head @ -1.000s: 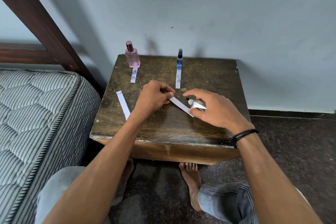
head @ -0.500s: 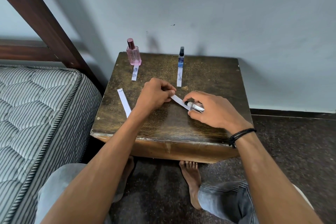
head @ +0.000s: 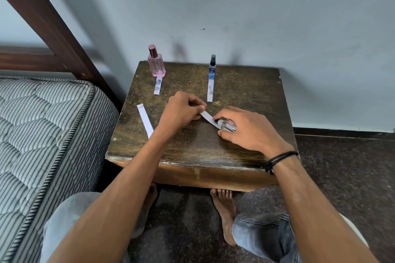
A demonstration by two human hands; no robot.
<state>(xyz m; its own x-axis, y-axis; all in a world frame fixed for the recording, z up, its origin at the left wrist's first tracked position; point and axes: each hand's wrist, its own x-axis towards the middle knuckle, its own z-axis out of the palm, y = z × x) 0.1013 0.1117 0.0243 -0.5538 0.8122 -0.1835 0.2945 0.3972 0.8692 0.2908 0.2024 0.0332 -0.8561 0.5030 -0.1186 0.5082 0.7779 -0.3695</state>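
My left hand pinches one end of a white paper strip above the middle of a dark wooden table. My right hand grips a small clear spray bottle, its black nozzle touching or just above the strip's other end. A pink perfume bottle stands at the back left with a marked strip in front of it. A slim blue spray bottle stands at the back middle with its own strip.
Another white strip lies on the table's left side, partly under my left forearm. A striped mattress and dark bed frame are to the left. The wall is right behind the table. My bare feet are under its front edge.
My right hand has tipped the clear bottle and brought its nozzle closer to the strip. My left hand keeps its pinch on the strip's end.
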